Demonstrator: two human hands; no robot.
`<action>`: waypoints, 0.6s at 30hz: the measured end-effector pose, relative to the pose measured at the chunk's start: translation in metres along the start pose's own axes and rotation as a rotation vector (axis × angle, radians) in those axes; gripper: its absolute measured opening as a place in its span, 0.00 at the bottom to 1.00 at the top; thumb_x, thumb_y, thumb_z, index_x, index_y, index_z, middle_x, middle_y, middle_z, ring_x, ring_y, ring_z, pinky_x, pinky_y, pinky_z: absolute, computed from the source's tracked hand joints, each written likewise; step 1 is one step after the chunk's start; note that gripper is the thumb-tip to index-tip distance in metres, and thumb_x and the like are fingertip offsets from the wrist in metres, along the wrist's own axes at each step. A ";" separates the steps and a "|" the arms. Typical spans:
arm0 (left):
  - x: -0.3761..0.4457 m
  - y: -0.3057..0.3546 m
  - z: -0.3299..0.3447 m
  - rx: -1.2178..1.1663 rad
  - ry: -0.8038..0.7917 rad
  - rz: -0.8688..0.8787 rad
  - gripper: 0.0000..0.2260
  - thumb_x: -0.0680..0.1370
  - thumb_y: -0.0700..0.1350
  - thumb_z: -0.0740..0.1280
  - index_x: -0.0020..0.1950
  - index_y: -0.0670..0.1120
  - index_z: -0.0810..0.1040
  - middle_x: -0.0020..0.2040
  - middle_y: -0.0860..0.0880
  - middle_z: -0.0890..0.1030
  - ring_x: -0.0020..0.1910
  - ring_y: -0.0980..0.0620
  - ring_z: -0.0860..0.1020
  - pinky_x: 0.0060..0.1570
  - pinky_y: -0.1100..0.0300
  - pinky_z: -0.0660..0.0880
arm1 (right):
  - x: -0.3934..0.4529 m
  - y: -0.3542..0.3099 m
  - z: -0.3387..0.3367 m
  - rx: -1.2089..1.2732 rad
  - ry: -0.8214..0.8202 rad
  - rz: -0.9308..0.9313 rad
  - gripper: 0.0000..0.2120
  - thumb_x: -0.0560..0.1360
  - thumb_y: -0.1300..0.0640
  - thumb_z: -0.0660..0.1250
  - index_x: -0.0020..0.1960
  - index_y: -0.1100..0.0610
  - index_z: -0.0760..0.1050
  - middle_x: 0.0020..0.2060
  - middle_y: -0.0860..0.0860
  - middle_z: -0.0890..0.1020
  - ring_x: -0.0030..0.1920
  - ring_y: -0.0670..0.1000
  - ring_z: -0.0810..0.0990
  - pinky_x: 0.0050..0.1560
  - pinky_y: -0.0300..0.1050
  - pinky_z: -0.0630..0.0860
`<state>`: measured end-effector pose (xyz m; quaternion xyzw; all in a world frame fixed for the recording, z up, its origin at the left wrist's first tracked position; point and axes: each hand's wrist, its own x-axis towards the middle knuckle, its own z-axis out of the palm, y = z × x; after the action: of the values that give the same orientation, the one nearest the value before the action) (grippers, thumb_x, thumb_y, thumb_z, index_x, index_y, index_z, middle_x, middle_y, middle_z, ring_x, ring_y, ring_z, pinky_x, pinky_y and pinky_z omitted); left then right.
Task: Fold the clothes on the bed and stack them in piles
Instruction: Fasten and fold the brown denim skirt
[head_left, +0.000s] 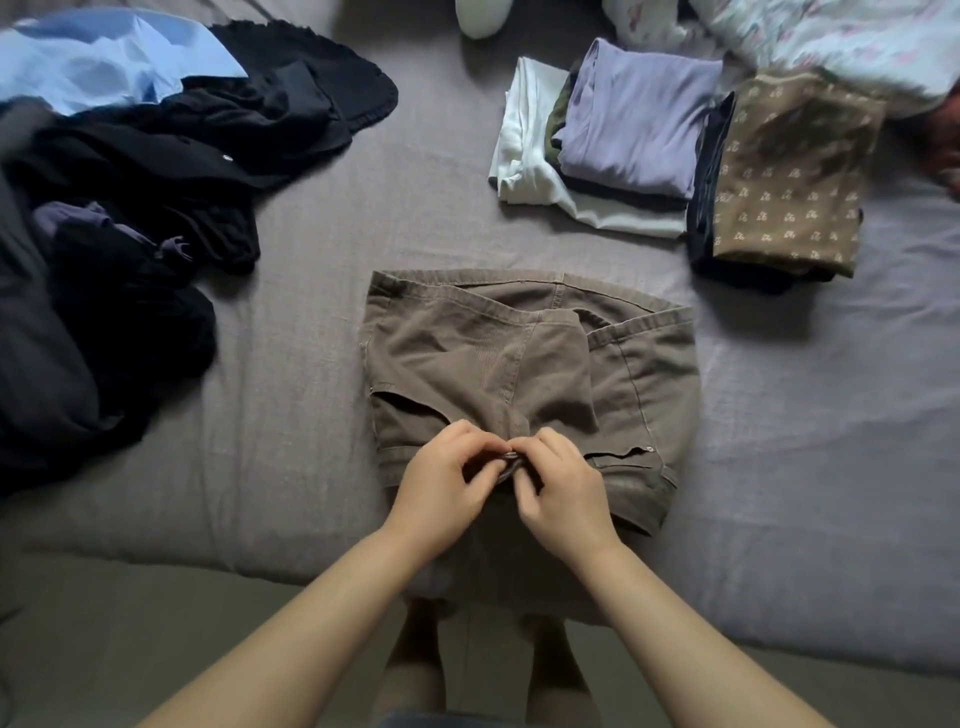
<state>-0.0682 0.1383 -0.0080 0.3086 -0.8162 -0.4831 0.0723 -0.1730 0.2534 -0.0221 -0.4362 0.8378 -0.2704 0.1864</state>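
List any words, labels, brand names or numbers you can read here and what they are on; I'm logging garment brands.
No readable text.
Folded brown patterned cloth: pale repeated motifs, too small and blurred to read as letters.
Brown corduroy trousers, pinched at the waistband by left hand and right hand: no label visible.

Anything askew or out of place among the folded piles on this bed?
Slightly: in the left stack, the lavender top sits skewed, leaving the white garment beneath jutting out. The brown patterned pile looks squared.

Grey-mauve bed sheet (426, 218), creased, filling most of view. Floral quilt (831, 36) bunched at far right. Olive floor (130, 649) along near edge. Dim, soft light.
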 end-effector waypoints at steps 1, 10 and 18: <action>-0.002 0.000 0.000 -0.006 -0.005 0.022 0.10 0.73 0.47 0.69 0.53 0.48 0.80 0.47 0.55 0.78 0.47 0.61 0.77 0.49 0.62 0.75 | 0.000 0.001 -0.001 -0.035 0.027 -0.010 0.11 0.72 0.54 0.59 0.49 0.54 0.78 0.41 0.48 0.76 0.43 0.49 0.75 0.37 0.43 0.73; -0.002 -0.017 0.022 0.436 0.004 0.118 0.13 0.69 0.49 0.62 0.50 0.50 0.81 0.42 0.52 0.77 0.43 0.53 0.73 0.43 0.59 0.63 | -0.004 0.021 -0.004 -0.219 0.127 -0.156 0.07 0.72 0.55 0.64 0.41 0.57 0.78 0.35 0.50 0.76 0.36 0.52 0.77 0.32 0.45 0.73; -0.030 -0.071 0.043 0.779 -0.571 0.021 0.19 0.76 0.42 0.60 0.67 0.47 0.73 0.57 0.48 0.77 0.54 0.46 0.78 0.50 0.55 0.70 | 0.000 0.054 0.017 0.154 -0.504 0.294 0.10 0.77 0.55 0.67 0.57 0.56 0.80 0.51 0.51 0.83 0.51 0.49 0.81 0.58 0.40 0.74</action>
<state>-0.0314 0.1634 -0.0841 0.1593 -0.9268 -0.2060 -0.2707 -0.1971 0.2738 -0.0688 -0.3482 0.7963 -0.1867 0.4580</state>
